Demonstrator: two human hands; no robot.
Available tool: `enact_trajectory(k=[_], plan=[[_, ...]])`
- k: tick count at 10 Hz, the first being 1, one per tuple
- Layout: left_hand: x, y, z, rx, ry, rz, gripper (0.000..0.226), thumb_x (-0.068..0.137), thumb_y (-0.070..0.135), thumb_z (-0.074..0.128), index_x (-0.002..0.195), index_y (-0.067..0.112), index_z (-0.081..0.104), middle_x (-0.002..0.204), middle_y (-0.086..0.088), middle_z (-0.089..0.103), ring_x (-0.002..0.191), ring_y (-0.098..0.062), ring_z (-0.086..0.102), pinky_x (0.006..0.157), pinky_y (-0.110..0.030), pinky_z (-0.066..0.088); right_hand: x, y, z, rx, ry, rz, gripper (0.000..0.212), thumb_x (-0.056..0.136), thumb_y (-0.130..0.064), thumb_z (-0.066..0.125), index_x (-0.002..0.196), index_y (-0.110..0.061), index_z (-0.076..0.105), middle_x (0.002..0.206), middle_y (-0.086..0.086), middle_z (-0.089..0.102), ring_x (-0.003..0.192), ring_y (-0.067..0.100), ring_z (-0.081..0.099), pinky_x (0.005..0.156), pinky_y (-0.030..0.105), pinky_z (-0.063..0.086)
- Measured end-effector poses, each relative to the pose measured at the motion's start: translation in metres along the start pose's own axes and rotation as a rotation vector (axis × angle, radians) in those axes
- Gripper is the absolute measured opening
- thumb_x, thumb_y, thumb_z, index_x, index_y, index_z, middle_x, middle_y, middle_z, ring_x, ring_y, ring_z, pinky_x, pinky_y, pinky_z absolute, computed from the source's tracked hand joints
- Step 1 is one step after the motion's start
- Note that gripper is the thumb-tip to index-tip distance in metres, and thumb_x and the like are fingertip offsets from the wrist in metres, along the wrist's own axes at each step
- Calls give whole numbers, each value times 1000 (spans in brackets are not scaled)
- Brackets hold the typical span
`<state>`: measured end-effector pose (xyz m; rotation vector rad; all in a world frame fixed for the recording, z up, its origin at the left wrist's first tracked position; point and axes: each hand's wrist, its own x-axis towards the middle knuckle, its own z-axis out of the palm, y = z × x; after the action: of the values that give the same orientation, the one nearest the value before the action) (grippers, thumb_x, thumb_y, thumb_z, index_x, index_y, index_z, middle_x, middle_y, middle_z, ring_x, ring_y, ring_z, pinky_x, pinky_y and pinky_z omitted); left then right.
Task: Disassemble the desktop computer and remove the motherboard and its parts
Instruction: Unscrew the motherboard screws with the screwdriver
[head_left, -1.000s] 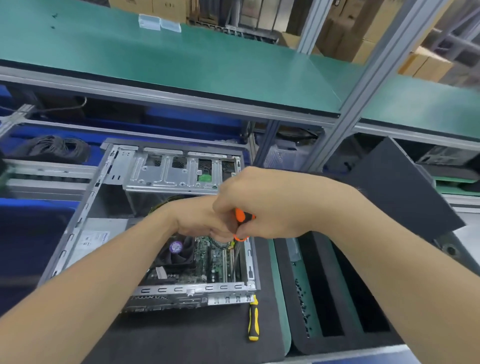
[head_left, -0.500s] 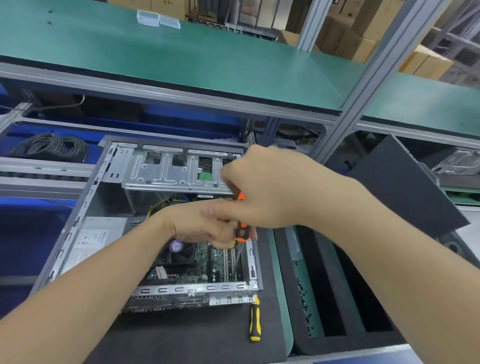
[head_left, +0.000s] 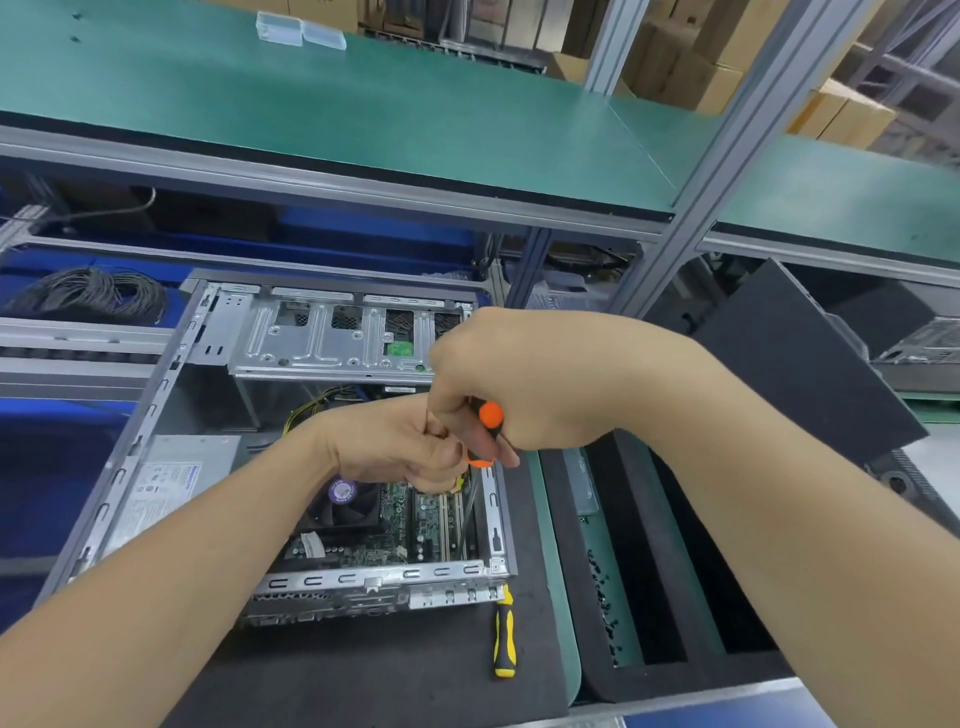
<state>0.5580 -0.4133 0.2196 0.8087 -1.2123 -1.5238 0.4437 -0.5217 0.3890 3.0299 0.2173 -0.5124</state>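
The open computer case lies flat on a dark foam mat. Inside it I see the motherboard, the CPU fan, the power supply and the metal drive cage. My right hand grips the orange-and-black screwdriver from above. Its shaft runs down to the motherboard's right side near the case wall. My left hand pinches the lower end of the handle, with its fingers curled over the board.
A yellow-and-black screwdriver lies on the mat beside the case's near right corner. To the right stands a black foam tray with slots and small screws. A dark side panel leans behind it. A green shelf hangs overhead.
My right hand has risen a little on the screwdriver, so more of the orange handle shows. My left hand stays at the handle's lower end.
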Motion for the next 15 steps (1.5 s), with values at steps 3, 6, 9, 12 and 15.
enact_trajectory(k=[3, 6, 9, 12, 15], plan=[[4, 8, 4, -19, 19, -45, 18, 98, 31, 69, 80, 33, 67, 63, 2, 29, 55, -14, 19, 57, -27, 22, 0, 2, -5, 51, 104, -49, 53, 88, -69, 53, 84, -17, 58, 80, 3, 62, 68, 21, 61, 59, 35, 54], [-4, 1, -5, 59, 64, -35, 35, 92, 36, 74, 121, 16, 70, 80, -51, 33, 57, -18, 17, 59, -30, 22, 10, -4, 3, -54, 108, 3, 42, 97, -47, 58, 70, -18, 44, 66, 0, 43, 53, 16, 47, 45, 25, 29], [-22, -10, -12, 101, 130, -146, 54, 95, 36, 71, 120, -10, 62, 64, -9, 32, 57, -19, 21, 60, -20, 31, 41, 35, -4, 347, -62, -330, 35, 75, -15, 85, 97, -29, 62, 85, -14, 65, 76, -4, 60, 62, 19, 47], [-44, -32, -25, 301, 358, -303, 17, 98, 20, 67, 110, 22, 79, 74, -2, 57, 61, -28, 32, 55, -32, 24, 113, 28, 103, 832, 1, -253, 23, 97, -39, 70, 94, -16, 66, 75, 5, 68, 59, 14, 59, 57, 28, 47], [-49, -52, -45, 760, 459, -578, 19, 94, 26, 75, 111, 34, 78, 59, 21, 57, 61, 16, 52, 57, -1, 36, 152, 28, 149, 1099, -35, -425, 25, 102, -20, 61, 125, -15, 54, 101, 9, 69, 74, 21, 69, 64, 20, 50]])
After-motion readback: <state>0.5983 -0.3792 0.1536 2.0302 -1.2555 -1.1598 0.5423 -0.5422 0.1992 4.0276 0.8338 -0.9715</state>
